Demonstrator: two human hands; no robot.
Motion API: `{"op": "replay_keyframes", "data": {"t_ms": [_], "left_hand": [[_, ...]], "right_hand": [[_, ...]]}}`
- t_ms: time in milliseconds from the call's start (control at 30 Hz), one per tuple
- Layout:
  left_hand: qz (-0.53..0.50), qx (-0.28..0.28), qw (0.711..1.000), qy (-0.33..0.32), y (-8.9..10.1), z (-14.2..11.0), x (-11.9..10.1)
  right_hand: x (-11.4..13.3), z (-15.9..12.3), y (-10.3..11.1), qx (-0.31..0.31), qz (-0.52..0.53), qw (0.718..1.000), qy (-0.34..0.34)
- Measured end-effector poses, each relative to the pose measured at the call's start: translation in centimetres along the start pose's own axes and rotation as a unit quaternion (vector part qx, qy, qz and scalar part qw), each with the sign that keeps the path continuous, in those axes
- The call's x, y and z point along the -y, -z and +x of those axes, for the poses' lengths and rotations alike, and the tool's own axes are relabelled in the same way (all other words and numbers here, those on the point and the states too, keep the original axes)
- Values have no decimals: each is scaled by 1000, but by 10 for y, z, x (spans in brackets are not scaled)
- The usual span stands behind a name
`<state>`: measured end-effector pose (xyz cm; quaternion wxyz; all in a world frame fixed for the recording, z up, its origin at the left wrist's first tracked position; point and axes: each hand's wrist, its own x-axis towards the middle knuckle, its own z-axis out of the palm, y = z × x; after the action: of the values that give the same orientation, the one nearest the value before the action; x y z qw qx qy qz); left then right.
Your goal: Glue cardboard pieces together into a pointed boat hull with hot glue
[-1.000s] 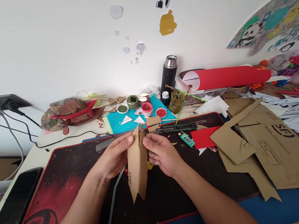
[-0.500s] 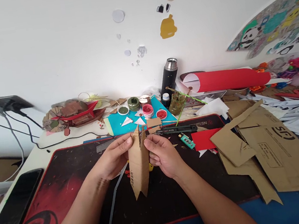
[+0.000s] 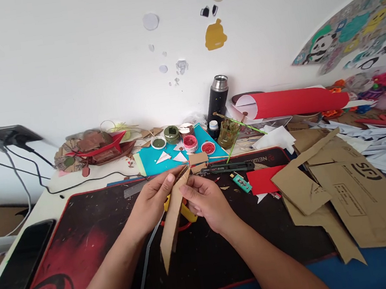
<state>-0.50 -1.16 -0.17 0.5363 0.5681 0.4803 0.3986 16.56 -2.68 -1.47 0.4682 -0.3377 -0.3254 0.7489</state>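
Observation:
A folded piece of brown cardboard with pointed ends is held up over the dark desk mat, tilted so its lower tip points down and to the left. My left hand is closed on its upper left side, the thumb near the top edge. My right hand pinches the upper right edge between thumb and fingers. Behind the cardboard lies a yellow and red object, partly hidden. A thin grey strip lies on the mat below my left hand.
Beyond my hands lie a black utility knife and paint pots on blue paper. Cut cardboard sheets and red paper are at the right. A phone lies at the left, and a black flask stands behind.
The cardboard has turned and tilted: its lower end swung left, and a narrower plain side now faces me. More of the yellow and red object shows behind it. Both hands keep their hold.

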Motion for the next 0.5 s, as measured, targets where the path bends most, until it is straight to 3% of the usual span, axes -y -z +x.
{"op": "replay_keyframes", "data": {"t_ms": [133,300,367,500], "left_hand": [[33,69,997,-21,1,-4,-5],[34,71,997,23,1,-2,-8],[-28,39,998,43,3,1,-9],[-176,-101,974,104,6,6,-12]], "right_hand": [[0,1,0,-3,-13,1000,7],[-1,0,2,-12,-46,999,18],[-1,-2,2,-8,-67,997,41],[1,-3,3,-34,-78,992,94]]}}
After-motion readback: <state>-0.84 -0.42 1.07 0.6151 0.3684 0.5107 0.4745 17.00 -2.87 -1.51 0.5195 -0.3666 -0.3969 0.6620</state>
